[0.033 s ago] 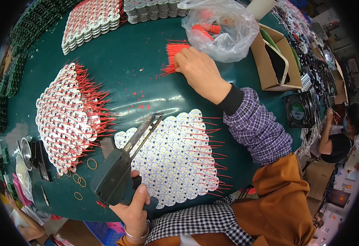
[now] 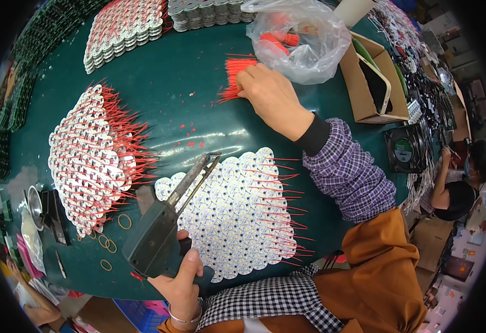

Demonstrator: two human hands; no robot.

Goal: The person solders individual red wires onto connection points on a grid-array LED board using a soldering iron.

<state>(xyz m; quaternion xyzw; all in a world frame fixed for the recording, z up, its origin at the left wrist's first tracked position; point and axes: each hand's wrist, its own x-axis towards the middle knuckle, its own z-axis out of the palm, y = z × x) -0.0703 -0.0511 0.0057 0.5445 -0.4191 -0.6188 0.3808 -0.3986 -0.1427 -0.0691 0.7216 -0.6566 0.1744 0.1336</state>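
Note:
My left hand is wrapped round the grip of a dark green soldering gun, thumb near its trigger. The gun's metal tip points up and away, over the far left corner of a white sheet of round circuit boards. Short red wires stick out along that sheet's right side. Farther off, my right hand has its fingers closed at the near right side of a bundle of red wires. The fingertips are partly hidden, so how many wires they pinch does not show.
Left lies a fanned stack of wired boards, with rubber bands near it. More board stacks stand at the back. A clear plastic bag, a cardboard box and a black fan line the right. Other people sit beyond.

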